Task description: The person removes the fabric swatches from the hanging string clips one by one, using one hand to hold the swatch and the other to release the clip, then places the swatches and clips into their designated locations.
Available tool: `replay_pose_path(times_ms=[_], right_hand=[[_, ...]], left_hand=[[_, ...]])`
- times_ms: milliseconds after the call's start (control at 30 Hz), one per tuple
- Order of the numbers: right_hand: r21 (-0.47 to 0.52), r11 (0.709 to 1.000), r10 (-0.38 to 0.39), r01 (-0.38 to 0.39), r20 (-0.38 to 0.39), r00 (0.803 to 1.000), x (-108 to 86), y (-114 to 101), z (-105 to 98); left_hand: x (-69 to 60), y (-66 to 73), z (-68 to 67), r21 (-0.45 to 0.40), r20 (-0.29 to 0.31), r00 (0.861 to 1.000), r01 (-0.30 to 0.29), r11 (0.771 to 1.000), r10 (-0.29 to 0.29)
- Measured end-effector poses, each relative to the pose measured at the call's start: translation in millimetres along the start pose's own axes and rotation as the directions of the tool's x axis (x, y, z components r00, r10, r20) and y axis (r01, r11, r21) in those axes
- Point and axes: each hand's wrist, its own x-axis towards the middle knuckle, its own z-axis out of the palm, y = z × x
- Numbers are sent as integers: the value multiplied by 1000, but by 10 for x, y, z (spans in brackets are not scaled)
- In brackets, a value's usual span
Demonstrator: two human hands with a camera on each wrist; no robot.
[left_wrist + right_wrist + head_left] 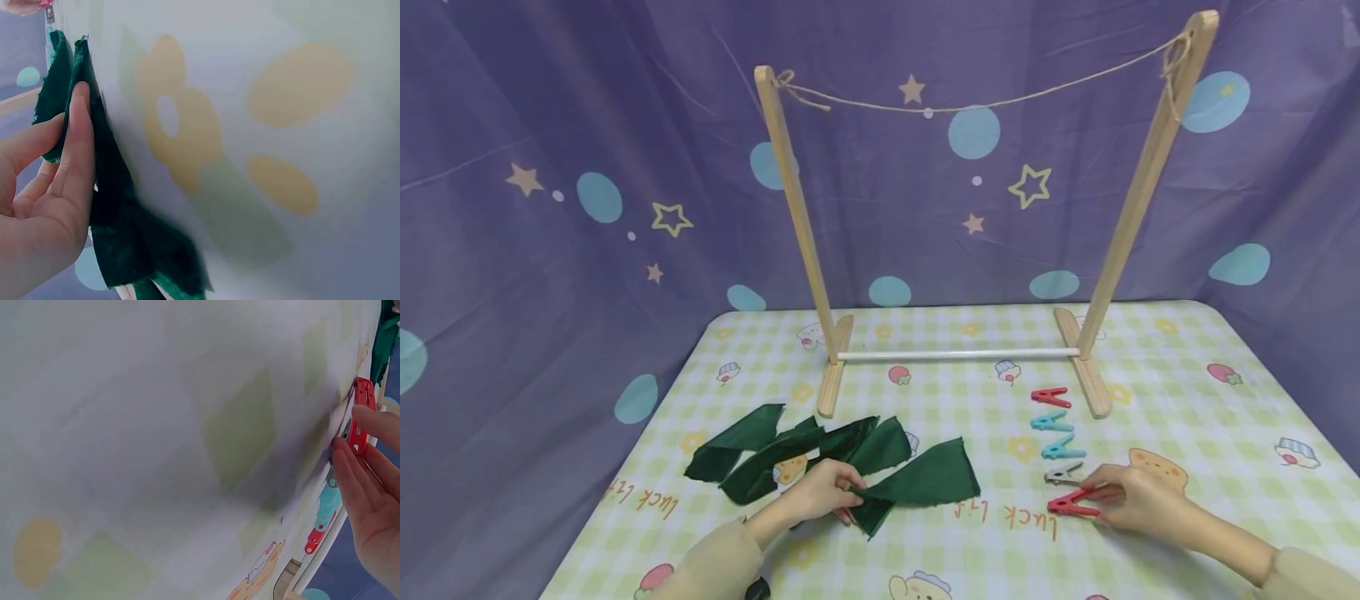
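My left hand (823, 490) pinches a dark green cloth strip (928, 479) near its middle, with its wide end spread on the table to the right. More green cloth strips (748, 433) lie loosely beyond and to the left of that hand. On the right side, my right hand (1138, 504) pinches the handle end of a red clothespin (1066, 503), seen edge-on between thumb and fingers in the right wrist view. Behind it lie a grey clothespin (1060, 476), two turquoise clothespins (1058, 450) and another red clothespin (1049, 397) in a column.
A wooden stand with a left post (801, 208) and a right post (1138, 200) rises at the back. Twine (925, 109) sags between the post tops, and a white rod (955, 355) joins the feet. A checked cloth (1210, 433) covers the table; a purple curtain (865, 225) hangs behind.
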Motion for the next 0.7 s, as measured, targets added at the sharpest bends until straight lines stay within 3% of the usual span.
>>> replay_pose_path(times_ms=[200, 367, 533, 700], right_hand=[[-65, 997, -28, 28, 3, 1000, -17, 13, 14], [-57, 996, -65, 64, -8, 998, -25, 34, 32], [-60, 992, -111, 107, -75, 991, -34, 8, 24], [-64, 997, -62, 53, -158, 986, -7, -51, -44]], left_hand=[[-36, -18, -16, -2, 7, 1000, 2, 1000, -2], [-49, -25, -31, -24, 14, 1000, 3, 1000, -2], [-96, -35, -66, -52, 20, 1000, -5, 999, 6], [-160, -20, -151, -68, 11, 1000, -24, 997, 24]])
